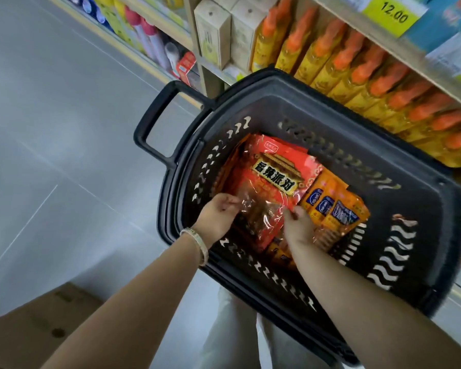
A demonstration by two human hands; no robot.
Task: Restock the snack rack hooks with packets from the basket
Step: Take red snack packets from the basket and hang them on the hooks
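packets (274,179) in basket (317,107), shelf bottles (357,75) behind

yellow price tag (393,12): 12.00 | red packet (274,177): 香辣派对 | other labels blurred

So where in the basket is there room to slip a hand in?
Bare floor shows between the orange packets and the far and right walls of the basket. Left-centre is crowded: the red packet overlaps them, left hand and right hand gripping it.

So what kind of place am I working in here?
Most likely a shop aisle: rows of orange-capped bottles, a yellow price tag reading 12.00, and a black shopping basket of snack packets.
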